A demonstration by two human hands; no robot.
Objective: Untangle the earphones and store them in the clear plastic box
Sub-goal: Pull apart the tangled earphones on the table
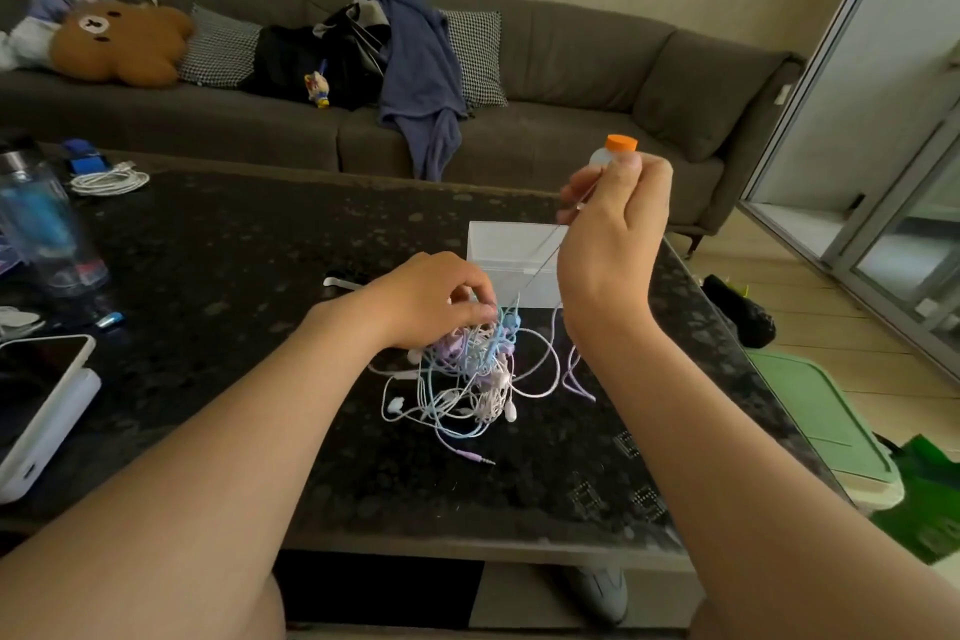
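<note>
A messy pile of earphones [467,379] lies in the middle of the dark bench [234,250], with white, blue and purple wires all mixed up. The left hand [436,296] sits on top of the pile, its fingers curled and pinching some of the wires. The right hand [618,224] is held up higher, and its fingers are pinched tight on one thin cord [545,261] that runs straight down into the pile. A clear plastic box [506,244] stands on the bench just past the pile, and the cord crosses in front of it. A purple plug [480,458] sticks out at the near side of the pile. A little bottle with an orange cap [621,143] peeks out above the right hand. On the left of the bench are a see-through water bottle [47,234] with a blurry blue and red label, a coiled white cable [109,179] and a phone [36,379] in a white case. White marks [626,447] are printed near the front edge of the bench, but they are too blurry to read. A grey sofa [571,68] behind the bench holds a brown bear cushion [119,42], checked pillows and a blue cloth [421,68].
</note>
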